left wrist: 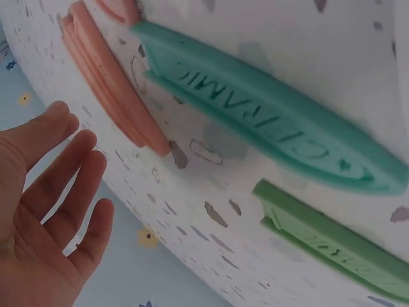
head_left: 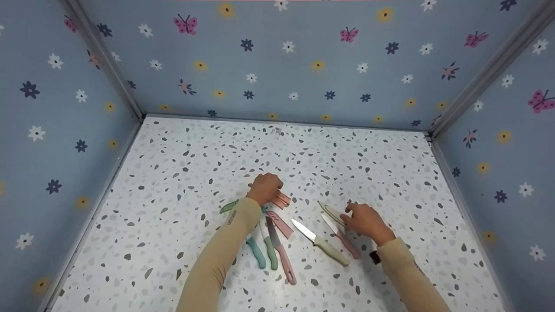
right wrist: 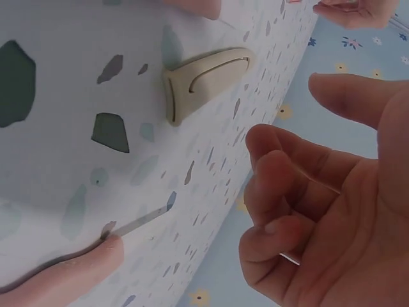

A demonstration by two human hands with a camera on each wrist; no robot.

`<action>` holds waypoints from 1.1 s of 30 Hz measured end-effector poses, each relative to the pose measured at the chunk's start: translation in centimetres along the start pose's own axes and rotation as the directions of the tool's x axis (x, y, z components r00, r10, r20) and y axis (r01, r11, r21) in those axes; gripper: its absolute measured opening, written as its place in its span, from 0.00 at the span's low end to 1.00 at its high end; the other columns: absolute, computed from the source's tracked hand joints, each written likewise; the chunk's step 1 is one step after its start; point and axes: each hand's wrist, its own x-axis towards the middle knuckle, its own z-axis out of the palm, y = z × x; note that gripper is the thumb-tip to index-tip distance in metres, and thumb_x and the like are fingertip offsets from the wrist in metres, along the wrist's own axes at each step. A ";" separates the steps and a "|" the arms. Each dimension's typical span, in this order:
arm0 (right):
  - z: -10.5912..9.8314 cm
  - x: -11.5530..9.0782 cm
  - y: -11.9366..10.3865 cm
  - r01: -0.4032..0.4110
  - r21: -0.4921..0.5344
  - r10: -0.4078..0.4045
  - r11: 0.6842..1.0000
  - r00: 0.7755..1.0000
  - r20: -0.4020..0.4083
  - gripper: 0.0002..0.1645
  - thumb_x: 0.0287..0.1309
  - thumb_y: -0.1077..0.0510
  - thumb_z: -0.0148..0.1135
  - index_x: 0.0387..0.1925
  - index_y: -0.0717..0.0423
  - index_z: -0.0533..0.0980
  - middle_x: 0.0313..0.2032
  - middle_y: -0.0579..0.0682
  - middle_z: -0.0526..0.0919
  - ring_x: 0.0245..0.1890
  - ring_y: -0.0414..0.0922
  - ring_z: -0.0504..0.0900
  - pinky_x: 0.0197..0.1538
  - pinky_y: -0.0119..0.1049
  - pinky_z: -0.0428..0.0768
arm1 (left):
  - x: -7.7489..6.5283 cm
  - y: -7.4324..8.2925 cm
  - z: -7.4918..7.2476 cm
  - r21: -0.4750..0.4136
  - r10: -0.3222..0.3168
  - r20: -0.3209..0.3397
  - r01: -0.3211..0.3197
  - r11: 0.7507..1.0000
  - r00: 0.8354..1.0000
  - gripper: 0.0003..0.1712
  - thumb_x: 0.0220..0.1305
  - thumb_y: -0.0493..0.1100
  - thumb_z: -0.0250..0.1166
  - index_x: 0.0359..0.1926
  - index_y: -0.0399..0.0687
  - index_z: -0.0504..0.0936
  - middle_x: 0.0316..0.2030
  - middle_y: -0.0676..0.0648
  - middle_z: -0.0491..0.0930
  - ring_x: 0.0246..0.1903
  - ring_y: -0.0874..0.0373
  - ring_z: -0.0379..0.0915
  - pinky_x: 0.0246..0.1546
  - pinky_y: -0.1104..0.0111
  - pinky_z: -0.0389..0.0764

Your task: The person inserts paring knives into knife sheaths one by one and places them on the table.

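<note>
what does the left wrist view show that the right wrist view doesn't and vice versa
Only the left wrist view: the teal sheath and the green sheath.
Only the right wrist view: the cream sheath, the right hand and a pink knife handle.
Both: the speckled tabletop, the flowered blue wall and the left hand, small in the right wrist view.

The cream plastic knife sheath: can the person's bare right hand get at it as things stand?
Probably yes: the right hand is empty and close to the cream sheath, and nothing visible lies between them or on the sheath.
</note>
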 end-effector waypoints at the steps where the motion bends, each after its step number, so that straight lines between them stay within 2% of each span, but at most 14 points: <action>1: 0.0 0.0 0.0 -0.002 -0.002 0.002 1.000 1.000 0.001 0.19 0.61 0.50 0.60 0.43 0.64 0.78 0.26 0.51 0.80 0.20 0.42 0.75 0.24 0.38 0.73 | 0.1 0.0 0.2 -0.003 0.000 -0.004 0.000 1.000 1.000 0.08 0.63 0.35 0.62 0.40 0.43 0.86 0.37 0.46 0.84 0.39 0.50 0.79 0.43 0.60 0.76; 12: 0.2 0.0 0.5 -0.013 0.011 0.013 1.000 1.000 0.007 0.19 0.61 0.50 0.60 0.42 0.63 0.78 0.24 0.50 0.79 0.18 0.42 0.75 0.23 0.38 0.72 | 0.3 0.3 1.3 0.056 0.020 -0.047 -0.018 0.998 0.999 0.09 0.63 0.35 0.61 0.28 0.45 0.85 0.27 0.47 0.81 0.30 0.52 0.76 0.38 0.58 0.75; 18: 0.3 -0.2 0.9 0.003 0.016 -0.003 1.000 1.000 0.006 0.19 0.61 0.50 0.59 0.42 0.63 0.78 0.24 0.49 0.79 0.18 0.42 0.75 0.26 0.40 0.74 | -0.1 0.5 1.3 0.113 0.054 -0.060 -0.046 0.992 0.997 0.07 0.63 0.36 0.61 0.32 0.45 0.86 0.30 0.45 0.81 0.33 0.48 0.76 0.40 0.56 0.74; 27: 0.4 -0.2 1.0 0.006 0.004 -0.006 1.000 1.000 -0.002 0.19 0.61 0.49 0.59 0.42 0.62 0.79 0.27 0.50 0.80 0.20 0.42 0.75 0.27 0.40 0.74 | -0.1 0.6 1.5 0.198 0.041 -0.046 -0.031 0.980 0.998 0.06 0.65 0.40 0.60 0.38 0.45 0.83 0.32 0.45 0.80 0.35 0.49 0.76 0.40 0.57 0.75; 33: 0.3 -0.2 1.0 -0.010 0.004 0.010 1.000 1.000 0.007 0.18 0.61 0.50 0.59 0.42 0.61 0.78 0.27 0.50 0.79 0.20 0.42 0.75 0.26 0.40 0.74 | 0.1 0.6 1.6 0.201 0.028 -0.036 -0.021 0.979 0.999 0.05 0.65 0.40 0.61 0.39 0.46 0.82 0.33 0.46 0.80 0.36 0.49 0.76 0.41 0.56 0.73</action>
